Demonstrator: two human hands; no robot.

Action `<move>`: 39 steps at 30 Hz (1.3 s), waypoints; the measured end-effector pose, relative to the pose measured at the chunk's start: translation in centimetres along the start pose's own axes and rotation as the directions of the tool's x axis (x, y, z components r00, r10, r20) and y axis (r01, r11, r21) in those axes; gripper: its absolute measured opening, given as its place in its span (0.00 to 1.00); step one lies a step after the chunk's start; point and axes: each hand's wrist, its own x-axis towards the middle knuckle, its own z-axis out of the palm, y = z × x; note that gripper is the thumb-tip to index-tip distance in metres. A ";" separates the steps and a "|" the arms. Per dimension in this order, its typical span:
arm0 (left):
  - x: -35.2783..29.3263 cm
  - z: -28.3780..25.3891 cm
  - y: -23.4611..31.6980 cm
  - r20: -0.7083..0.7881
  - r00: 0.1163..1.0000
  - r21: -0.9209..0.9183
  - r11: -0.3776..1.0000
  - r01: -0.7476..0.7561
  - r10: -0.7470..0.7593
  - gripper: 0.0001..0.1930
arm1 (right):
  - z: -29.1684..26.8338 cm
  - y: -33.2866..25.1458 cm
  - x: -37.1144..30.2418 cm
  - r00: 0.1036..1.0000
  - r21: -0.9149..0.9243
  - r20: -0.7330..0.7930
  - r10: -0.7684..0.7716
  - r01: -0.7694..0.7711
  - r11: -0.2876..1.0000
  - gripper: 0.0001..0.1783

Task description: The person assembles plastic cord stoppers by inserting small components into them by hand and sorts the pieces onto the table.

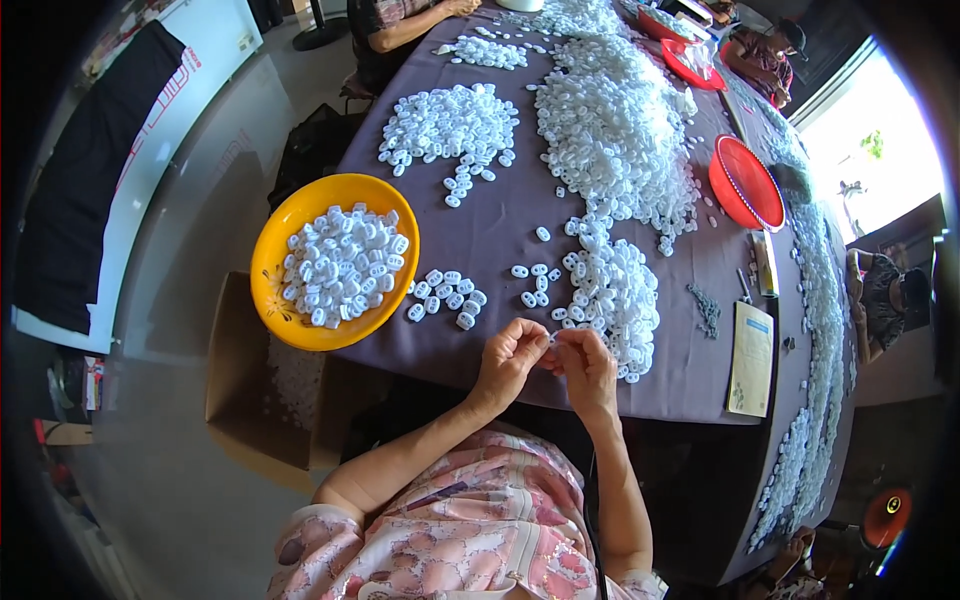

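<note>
My left hand (508, 365) and my right hand (588, 372) meet over the near table edge, both in a pinch. Between their fingertips is a small white plastic piece (553, 339), mostly hidden by the fingers. Just beyond my right hand lies a heap of small white oval pieces (612, 292) with dark-looking markings or holes. Several loose oval pieces (541, 283) lie ahead of my fingers. Left of my left hand is a small cluster of the same pieces (447, 294). A yellow bowl (272, 285) filled with such pieces stands at the left table edge.
The grey-covered table (480, 225) carries bigger white heaps (615, 120) farther off. Red basins (745, 185), a yellowish booklet (750, 360) and a grey-green tangle (706, 310) lie at right. Below the bowl is a cardboard box (230, 400). Other people (405, 30) sit around the table.
</note>
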 end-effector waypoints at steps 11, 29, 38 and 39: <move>0.4 -0.3 0.3 0.061 0.998 0.088 0.996 0.028 -0.034 0.04 | 1.0 1.1 -0.8 0.971 0.298 -0.114 0.210 -0.168 0.940 0.06; 0.1 0.2 0.6 0.096 0.993 0.343 0.938 0.037 -0.075 0.03 | 0.5 2.2 -1.3 0.965 0.478 -0.256 0.066 0.067 0.876 0.09; 0.0 0.2 0.9 0.115 0.990 0.368 0.929 0.036 -0.084 0.03 | 0.4 2.9 -1.4 0.975 0.436 -0.221 0.026 0.075 0.897 0.09; 0.0 0.3 1.0 0.118 0.989 0.367 0.929 0.046 -0.095 0.03 | 0.4 2.9 -1.4 0.976 0.445 -0.215 0.033 0.068 0.893 0.09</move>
